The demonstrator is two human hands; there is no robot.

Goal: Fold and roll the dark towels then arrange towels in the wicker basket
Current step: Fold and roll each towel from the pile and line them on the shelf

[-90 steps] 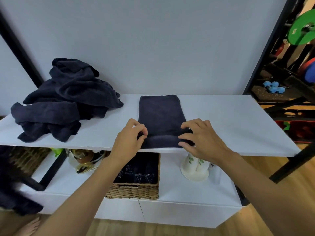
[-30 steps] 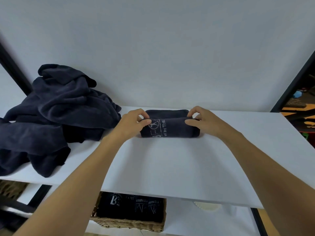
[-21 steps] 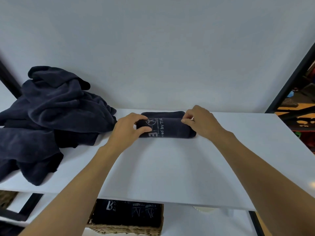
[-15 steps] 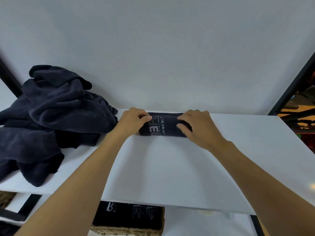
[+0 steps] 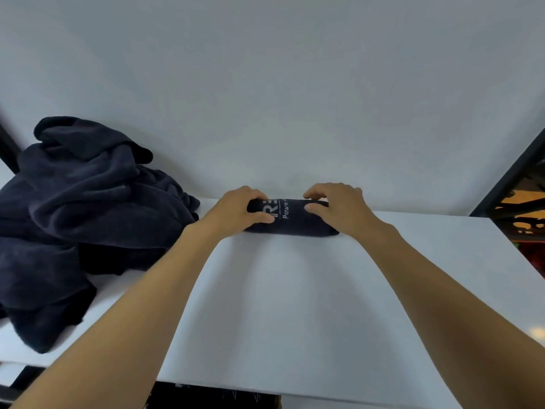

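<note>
Dark rolled towel [image 5: 290,224], ends clamped by left grip [image 5: 239,211] and right grip [image 5: 339,211]: press evenly for a tight roll.

I hold both arms stretched forward, my left hand [image 5: 240,212] and right hand [image 5: 339,211] gripping the rolled towel [image 5: 290,222], fingers curled over it.

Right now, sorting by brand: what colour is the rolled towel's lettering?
White, on the dark rolled towel; head view.

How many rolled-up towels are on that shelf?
1: the rolled towel by the back wall, gripped by the left hand and right hand. Others may hide under the pile.
</note>
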